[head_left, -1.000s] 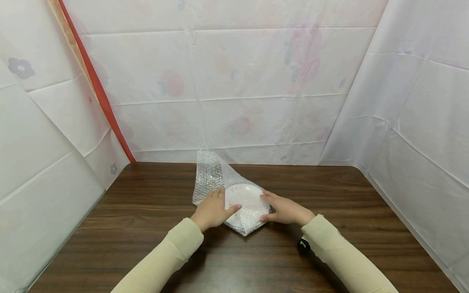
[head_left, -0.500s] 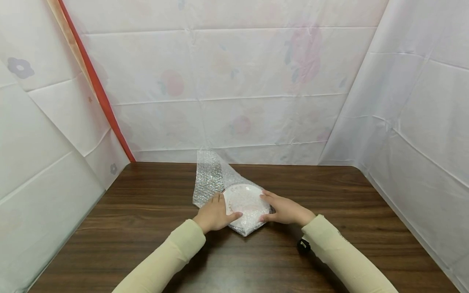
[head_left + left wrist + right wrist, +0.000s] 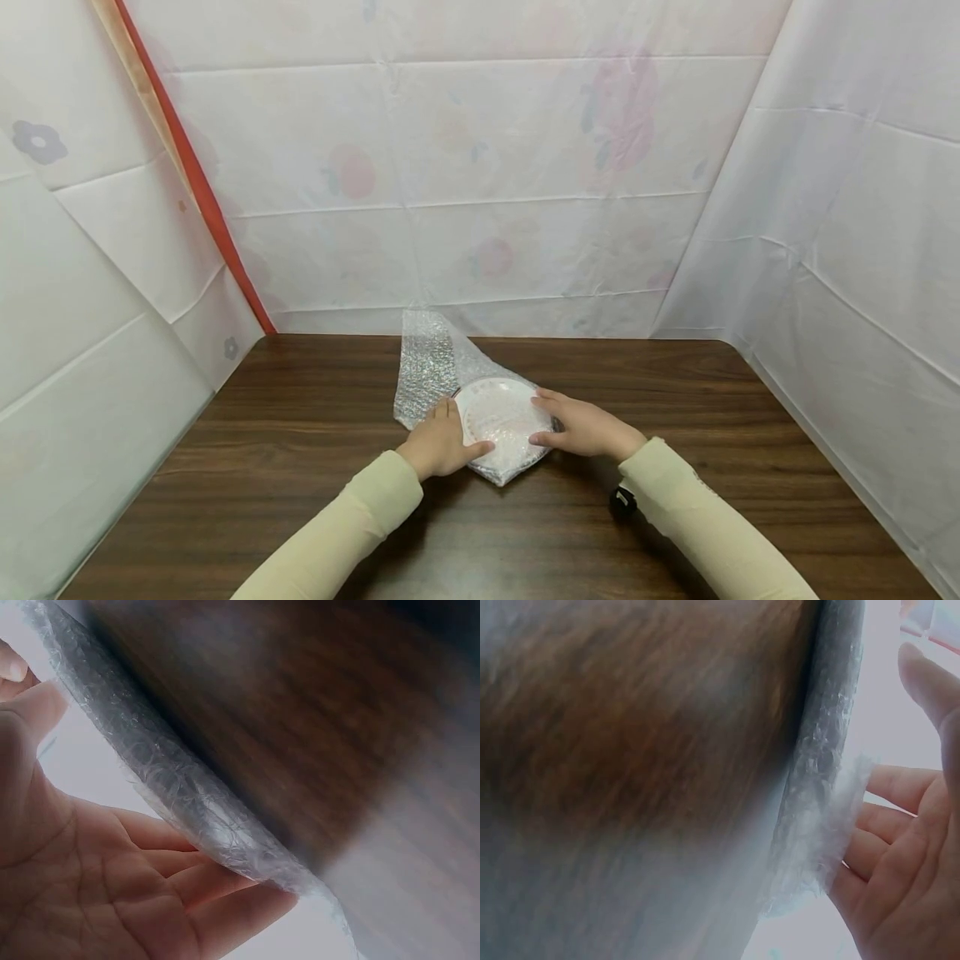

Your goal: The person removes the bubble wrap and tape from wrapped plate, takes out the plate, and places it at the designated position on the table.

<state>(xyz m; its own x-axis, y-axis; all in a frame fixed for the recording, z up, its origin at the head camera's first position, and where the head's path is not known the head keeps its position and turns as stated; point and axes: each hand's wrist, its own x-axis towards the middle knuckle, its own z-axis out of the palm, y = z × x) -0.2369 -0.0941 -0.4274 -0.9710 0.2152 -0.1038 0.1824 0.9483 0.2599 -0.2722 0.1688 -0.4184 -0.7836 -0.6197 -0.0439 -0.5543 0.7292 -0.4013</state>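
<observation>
A white round plate [image 3: 480,398] lies on the table, with clear bubble wrap [image 3: 425,367] under it and folded over its front and right. Loose wrap spreads behind it to the back left. My left hand [image 3: 435,442] rests on the plate's left edge, its thumb over the top. Fairly straight fingers [image 3: 225,889] touch the wrapped rim in the left wrist view. At the right edge my right hand [image 3: 588,427] touches the wrap with thumb and index fingertip on top. In the right wrist view its other fingers [image 3: 877,832] lie along the wrapped rim, their tips hidden.
A dark wood-grain table [image 3: 300,400] carries the plate and wrap. White printed sheets [image 3: 480,167] enclose the back and both sides. A small black object [image 3: 622,503] is at the right sleeve cuff.
My left hand has slid slightly toward me and right along the plate's edge, uncovering more of its left rim. The right hand stays nearly still.
</observation>
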